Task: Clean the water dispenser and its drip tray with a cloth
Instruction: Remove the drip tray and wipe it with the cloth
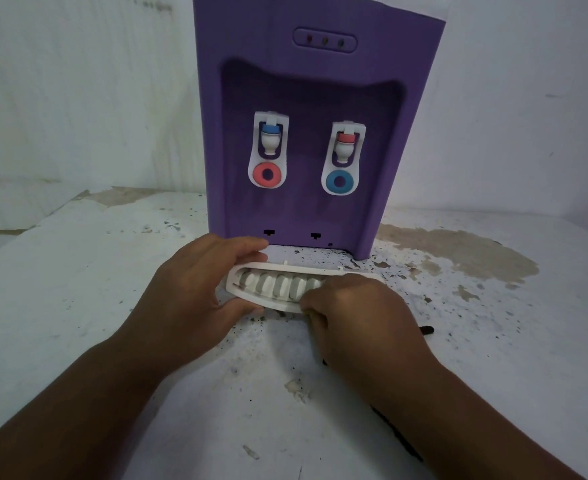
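A purple water dispenser (317,98) stands upright at the back of a white table, with two white taps, one blue-capped (270,136) and one red-capped (345,143). The white slatted drip tray (275,284) lies detached on the table just in front of the dispenser's base. My left hand (195,289) grips the tray's left end, fingers over its back edge and thumb under its front rim. My right hand (358,313) covers the tray's right end with its fingers curled on it. No cloth can be seen.
The white table (78,306) has flaking paint and dark specks around the dispenser. A brown bare patch (459,251) lies to the right. A dark thin object (426,330) pokes out beside my right wrist. A white wall stands close behind.
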`<state>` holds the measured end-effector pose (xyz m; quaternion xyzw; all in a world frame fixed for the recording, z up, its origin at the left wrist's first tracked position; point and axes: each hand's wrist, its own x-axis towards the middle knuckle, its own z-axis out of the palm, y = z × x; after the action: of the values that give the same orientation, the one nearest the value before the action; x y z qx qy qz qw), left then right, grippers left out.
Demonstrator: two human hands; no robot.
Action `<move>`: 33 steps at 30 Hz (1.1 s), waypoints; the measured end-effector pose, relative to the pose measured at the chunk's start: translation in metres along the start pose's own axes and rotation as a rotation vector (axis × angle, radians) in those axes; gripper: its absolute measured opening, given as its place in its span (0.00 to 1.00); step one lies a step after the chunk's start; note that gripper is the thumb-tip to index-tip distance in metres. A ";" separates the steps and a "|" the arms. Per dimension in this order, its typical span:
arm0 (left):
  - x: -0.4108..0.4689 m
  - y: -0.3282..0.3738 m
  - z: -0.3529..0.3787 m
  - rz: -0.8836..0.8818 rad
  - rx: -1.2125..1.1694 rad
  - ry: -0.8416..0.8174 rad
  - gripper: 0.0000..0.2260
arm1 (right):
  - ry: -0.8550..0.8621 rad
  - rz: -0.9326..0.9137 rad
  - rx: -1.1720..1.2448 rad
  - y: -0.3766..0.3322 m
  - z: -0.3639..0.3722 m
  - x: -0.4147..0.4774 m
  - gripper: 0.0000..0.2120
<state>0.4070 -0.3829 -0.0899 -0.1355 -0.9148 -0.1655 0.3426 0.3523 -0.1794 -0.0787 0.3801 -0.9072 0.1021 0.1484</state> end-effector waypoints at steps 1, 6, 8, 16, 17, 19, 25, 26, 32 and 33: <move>0.000 0.000 -0.001 -0.014 -0.011 0.000 0.29 | 0.004 -0.003 0.009 -0.001 0.001 0.001 0.12; 0.001 0.005 0.005 -0.016 -0.071 -0.004 0.27 | 0.086 -0.075 0.097 -0.015 0.005 0.005 0.08; 0.002 0.004 0.008 -0.020 -0.098 0.005 0.27 | 0.092 -0.086 0.175 -0.022 0.007 0.008 0.07; -0.002 -0.011 0.009 -0.211 -0.160 -0.011 0.30 | 0.106 0.269 0.820 0.011 -0.002 0.004 0.10; -0.003 -0.012 0.010 -0.262 -0.191 -0.018 0.30 | 0.088 0.353 0.939 0.020 -0.005 0.004 0.09; -0.006 -0.017 0.012 -0.345 -0.261 -0.041 0.28 | 0.080 0.506 1.233 0.034 -0.012 0.004 0.10; -0.010 -0.021 0.019 -0.440 -0.286 -0.178 0.24 | 0.092 0.661 1.785 0.042 -0.011 0.009 0.11; -0.009 -0.017 0.018 -0.389 -0.240 -0.151 0.25 | 0.102 0.660 1.817 0.037 -0.010 0.010 0.11; 0.000 0.039 0.026 -0.339 -0.746 -0.041 0.18 | 0.251 0.570 1.902 0.006 -0.008 0.011 0.05; 0.001 0.042 0.028 -0.375 -0.774 -0.011 0.14 | 0.282 0.545 1.798 0.005 -0.008 0.010 0.04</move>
<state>0.4051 -0.3333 -0.1004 -0.0861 -0.7959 -0.5553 0.2255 0.3438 -0.1800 -0.0678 0.1114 -0.5198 0.8384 -0.1206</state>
